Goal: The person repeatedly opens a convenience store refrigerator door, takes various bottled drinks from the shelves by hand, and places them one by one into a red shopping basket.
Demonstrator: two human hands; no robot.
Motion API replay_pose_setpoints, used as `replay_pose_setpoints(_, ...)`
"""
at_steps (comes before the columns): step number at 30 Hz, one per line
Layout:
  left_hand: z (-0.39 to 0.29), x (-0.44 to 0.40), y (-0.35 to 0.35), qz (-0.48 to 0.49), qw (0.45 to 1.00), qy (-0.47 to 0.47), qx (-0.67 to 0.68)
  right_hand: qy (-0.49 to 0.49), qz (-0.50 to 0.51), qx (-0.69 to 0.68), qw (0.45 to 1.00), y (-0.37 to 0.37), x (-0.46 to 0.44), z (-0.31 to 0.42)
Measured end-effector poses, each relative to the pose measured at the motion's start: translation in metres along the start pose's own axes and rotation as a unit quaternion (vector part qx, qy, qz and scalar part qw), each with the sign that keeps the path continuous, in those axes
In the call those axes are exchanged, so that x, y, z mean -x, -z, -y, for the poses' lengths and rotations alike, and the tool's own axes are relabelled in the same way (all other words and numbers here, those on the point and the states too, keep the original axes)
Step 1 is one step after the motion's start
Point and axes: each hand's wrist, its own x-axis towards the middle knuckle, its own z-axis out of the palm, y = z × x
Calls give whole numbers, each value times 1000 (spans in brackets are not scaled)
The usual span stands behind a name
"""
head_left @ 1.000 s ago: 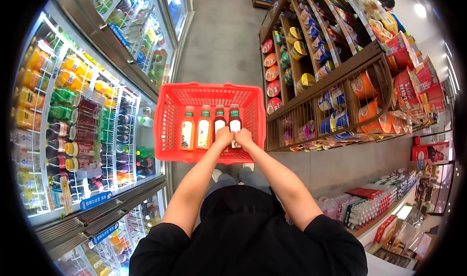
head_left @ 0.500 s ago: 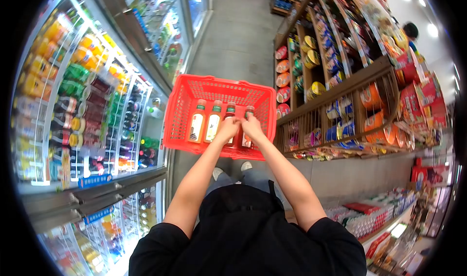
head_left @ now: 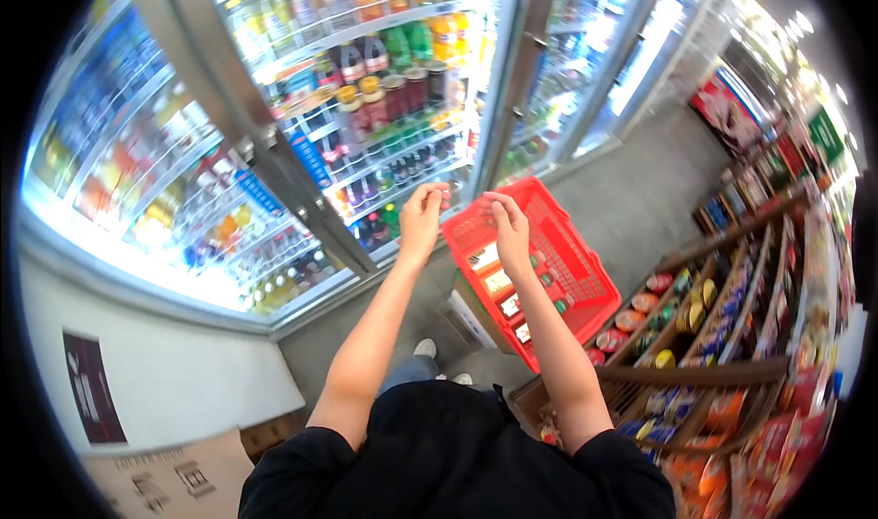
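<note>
A red plastic basket stands in front of me, turned at an angle. Several juice bottles with green caps lie side by side inside it, one an orange juice bottle; my right forearm covers part of them. Above the basket's near left side, my right hand is raised with loosely bent fingers and nothing visible in it. My left hand hovers just left of the basket, before the drinks fridge. Its fingers are half curled and apart, with no object showing in them.
Glass fridge doors with metal frames run along the left and front, with bottled drinks behind them. A snack shelf with cup noodles is close on my right. At lower left are a white wall and a cardboard box.
My view has turned left toward the fridge, so the basket now appears farther right and tilted. Both hands have come away from the bottles and moved apart above the basket's left side.
</note>
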Motion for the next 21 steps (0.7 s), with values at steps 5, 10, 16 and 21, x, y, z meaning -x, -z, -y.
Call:
replay_pose_setpoints(5,-8,46,95,-130,991,-14,-15,-32,130,-71,988,-65,1,-11)
replay_pose_setpoints(10,-14,83,186,-255,967,-5,-5,-53,195,-115,972,-133,7,-5)
replay_pose_setpoints(16,-16,74,258,-315,949,-12,21,-96,259,-139,951,-209,6,-5)
replay_pose_setpoints(21,-26,26,306,-339,938,-49,-53,-92,277,-119,949,-270,-8,-1)
